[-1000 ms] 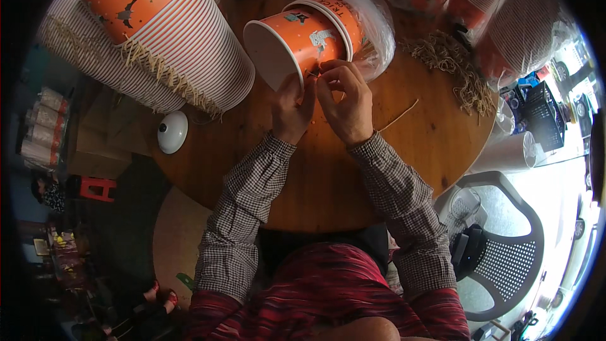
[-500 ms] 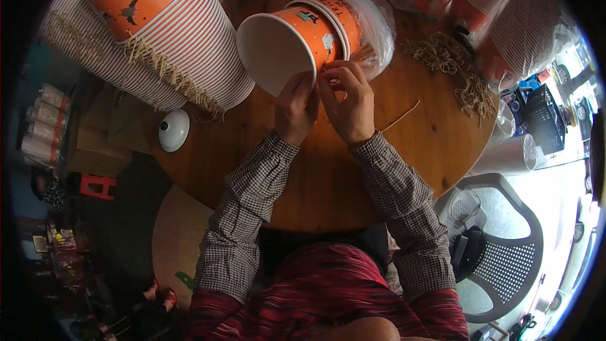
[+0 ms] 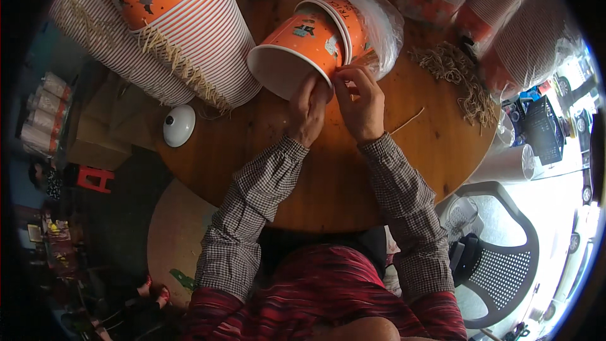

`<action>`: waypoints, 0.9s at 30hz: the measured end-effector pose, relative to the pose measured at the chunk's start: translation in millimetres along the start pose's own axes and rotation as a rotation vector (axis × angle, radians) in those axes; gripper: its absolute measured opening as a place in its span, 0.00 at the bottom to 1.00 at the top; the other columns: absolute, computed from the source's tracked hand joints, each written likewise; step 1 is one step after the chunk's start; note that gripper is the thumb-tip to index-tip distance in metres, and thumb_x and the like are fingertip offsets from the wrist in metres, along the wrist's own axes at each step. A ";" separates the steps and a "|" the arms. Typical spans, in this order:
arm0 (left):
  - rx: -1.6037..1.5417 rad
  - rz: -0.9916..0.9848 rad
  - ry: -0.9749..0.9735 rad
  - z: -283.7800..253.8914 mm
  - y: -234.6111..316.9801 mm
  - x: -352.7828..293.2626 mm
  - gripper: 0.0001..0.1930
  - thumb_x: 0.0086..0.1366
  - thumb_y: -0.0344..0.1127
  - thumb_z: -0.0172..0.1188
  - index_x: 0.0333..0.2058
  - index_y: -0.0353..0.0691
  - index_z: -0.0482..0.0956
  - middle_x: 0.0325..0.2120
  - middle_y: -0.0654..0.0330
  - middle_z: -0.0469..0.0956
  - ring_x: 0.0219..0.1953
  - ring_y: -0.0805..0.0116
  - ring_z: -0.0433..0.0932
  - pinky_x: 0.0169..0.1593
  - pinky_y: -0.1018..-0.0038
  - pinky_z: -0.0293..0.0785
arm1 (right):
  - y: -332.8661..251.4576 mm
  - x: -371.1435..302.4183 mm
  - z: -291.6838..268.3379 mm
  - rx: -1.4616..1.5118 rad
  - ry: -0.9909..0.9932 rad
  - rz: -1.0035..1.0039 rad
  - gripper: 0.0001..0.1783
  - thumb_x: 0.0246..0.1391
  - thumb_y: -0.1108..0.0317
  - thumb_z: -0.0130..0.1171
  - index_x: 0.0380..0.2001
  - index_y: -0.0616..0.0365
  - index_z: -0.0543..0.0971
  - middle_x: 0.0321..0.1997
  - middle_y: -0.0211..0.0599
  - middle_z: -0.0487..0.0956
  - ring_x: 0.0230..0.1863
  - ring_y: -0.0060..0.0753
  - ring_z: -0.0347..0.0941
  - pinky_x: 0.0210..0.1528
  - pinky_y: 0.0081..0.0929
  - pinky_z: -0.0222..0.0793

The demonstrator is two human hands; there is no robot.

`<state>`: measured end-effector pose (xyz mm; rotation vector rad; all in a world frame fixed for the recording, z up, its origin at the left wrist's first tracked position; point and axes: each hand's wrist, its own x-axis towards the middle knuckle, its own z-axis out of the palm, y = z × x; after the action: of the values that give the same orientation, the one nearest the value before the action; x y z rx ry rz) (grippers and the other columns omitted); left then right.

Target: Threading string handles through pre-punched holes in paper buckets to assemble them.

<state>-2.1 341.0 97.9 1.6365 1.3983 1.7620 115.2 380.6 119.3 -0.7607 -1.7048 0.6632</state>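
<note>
An orange paper bucket (image 3: 291,43) with a white rim and Halloween pictures lies tipped on its side, its mouth toward me. My left hand (image 3: 309,110) is closed at the near edge of the mouth, with fingers reaching inside the bucket. Against the outer wall near the rim, my right hand (image 3: 362,102) makes a pinch; whatever is between its fingertips is hidden. Behind the bucket are more orange buckets (image 3: 355,22), nested and partly wrapped in clear plastic. A single strand of twine (image 3: 409,120) rests on the table beside my right wrist.
Tall stacks of nested buckets (image 3: 196,31) with twine loops stand at the left of the round wooden table (image 3: 341,183). Near them lies a white lid (image 3: 179,126) with a black knob. A twine pile (image 3: 451,69) and bagged stacks (image 3: 536,38) occupy the right. A grey chair (image 3: 527,233) stands at lower right.
The bucket's mouth has tilted downward, showing more of its orange side. My left hand has reached further into the mouth. The right hand remains pinched by the wall.
</note>
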 end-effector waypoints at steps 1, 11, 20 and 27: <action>0.000 0.000 0.003 0.6 -1.4 0.8 0.09 0.65 0.25 0.50 0.43 0.30 0.71 0.31 0.55 0.74 0.35 0.69 0.75 0.39 0.73 0.71 | 0.7 -0.3 0.9 0.005 -0.004 0.004 0.05 0.53 0.78 0.57 0.34 0.64 0.77 0.41 0.38 0.77 0.39 0.28 0.77 0.35 0.22 0.77; 0.035 0.108 0.127 2.8 -7.0 1.5 0.05 0.62 0.24 0.54 0.36 0.30 0.75 0.29 0.55 0.76 0.30 0.68 0.77 0.33 0.76 0.73 | 1.4 -1.1 1.8 -0.007 -0.004 -0.007 0.05 0.53 0.78 0.57 0.34 0.64 0.76 0.41 0.38 0.77 0.38 0.27 0.77 0.35 0.22 0.77; 0.040 -0.016 0.067 5.3 -10.2 0.8 0.05 0.60 0.26 0.57 0.34 0.31 0.75 0.30 0.54 0.77 0.31 0.63 0.79 0.32 0.73 0.74 | 5.6 -1.4 1.1 0.000 0.003 -0.009 0.04 0.53 0.79 0.57 0.34 0.66 0.76 0.40 0.39 0.77 0.38 0.28 0.77 0.35 0.23 0.77; 0.073 -0.020 0.076 0.2 -8.8 2.5 0.06 0.62 0.29 0.57 0.35 0.33 0.73 0.29 0.53 0.78 0.31 0.63 0.79 0.34 0.71 0.74 | 3.4 -2.5 3.5 0.002 -0.020 -0.012 0.05 0.54 0.79 0.56 0.35 0.65 0.75 0.41 0.39 0.78 0.39 0.28 0.77 0.37 0.23 0.77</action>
<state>-5.6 347.0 91.9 1.6019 1.5245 1.7995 112.8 380.6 114.4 -0.7441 -1.7257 0.6661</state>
